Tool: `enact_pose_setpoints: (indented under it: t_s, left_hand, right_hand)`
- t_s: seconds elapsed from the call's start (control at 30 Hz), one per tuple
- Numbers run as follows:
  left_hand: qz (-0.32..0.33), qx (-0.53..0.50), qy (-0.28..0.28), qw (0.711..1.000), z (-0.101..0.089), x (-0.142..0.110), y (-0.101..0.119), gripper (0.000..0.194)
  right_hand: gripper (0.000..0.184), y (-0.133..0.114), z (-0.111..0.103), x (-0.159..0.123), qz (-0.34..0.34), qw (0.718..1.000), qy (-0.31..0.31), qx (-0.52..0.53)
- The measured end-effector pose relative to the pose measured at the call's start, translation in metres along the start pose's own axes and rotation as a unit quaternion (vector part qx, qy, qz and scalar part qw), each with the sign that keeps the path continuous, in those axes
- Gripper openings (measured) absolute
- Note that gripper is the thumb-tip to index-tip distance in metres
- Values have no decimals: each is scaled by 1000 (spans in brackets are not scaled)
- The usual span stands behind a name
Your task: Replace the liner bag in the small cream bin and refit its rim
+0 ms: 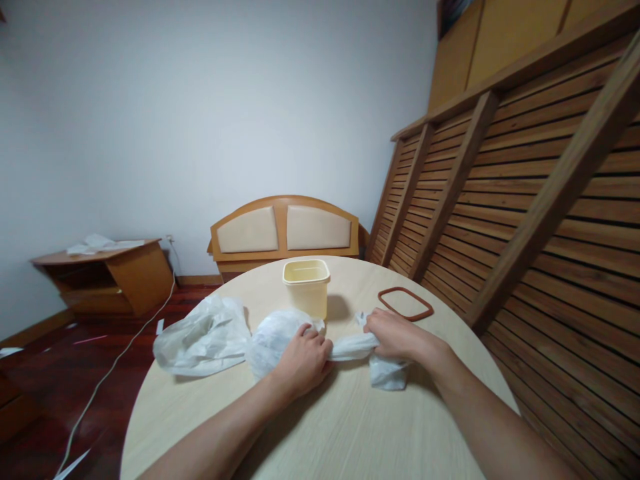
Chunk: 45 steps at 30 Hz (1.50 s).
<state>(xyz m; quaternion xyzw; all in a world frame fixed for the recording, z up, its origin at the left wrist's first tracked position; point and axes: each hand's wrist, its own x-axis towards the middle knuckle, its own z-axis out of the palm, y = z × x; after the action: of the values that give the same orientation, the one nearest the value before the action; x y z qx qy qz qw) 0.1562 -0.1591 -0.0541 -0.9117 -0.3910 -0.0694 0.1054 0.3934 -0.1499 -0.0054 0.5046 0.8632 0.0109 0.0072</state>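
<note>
From my head, I look down at a round table (330, 427). My left hand (307, 357) and right hand (395, 332) are apart — both squeeze the white plastic bag (353, 347), with a thin twisted bit between them. The bag lies in front of a yellow tub (306, 297). A brown ring (428, 311) lies near my right hand.

On the round, pale wood-grained table (340, 433), a person's left hand (306, 357) and right hand (394, 332) grip crumpled white plastic (270, 340), bunched narrow between them. Just beyond stands an open, pale yellow plastic tub (306, 297); a reddish-brown, rounded four-sided ring (418, 299) lies right of it.
</note>
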Motion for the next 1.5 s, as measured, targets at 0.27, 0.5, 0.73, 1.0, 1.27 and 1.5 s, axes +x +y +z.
enact_pose_setpoints:
  t_s: [0.27, 0.5, 0.73, 1.0, 1.27, 1.5]
  left_hand:
    - [-2, -14, 22, 1000, -4, -4, -5, 18]
    - [-52, -10, 26, 998, 1, -10, -8, 35]
    - [-72, -12, -20, 997, -8, -7, -1, 30]
    - [-78, -3, -16, 997, -12, -7, 0, 30]
    - [-72, -26, -6, 997, -10, -10, -3, 32]
    - [-43, -61, 44, 996, -7, -12, 7, 54]
  right_hand:
    - [31, 22, 2, 2, -2, 997, 55, 49]
    - [31, 34, 11, -2, 62, 997, 1, 48]
    - [86, 11, 11, -5, 33, 996, 1, 77]
    - [107, -45, 21, 6, -135, 972, 40, 189]
    - [39, -47, 23, 18, -119, 984, 33, 128]
    - [36, -42, 16, 14, -111, 975, 52, 188]
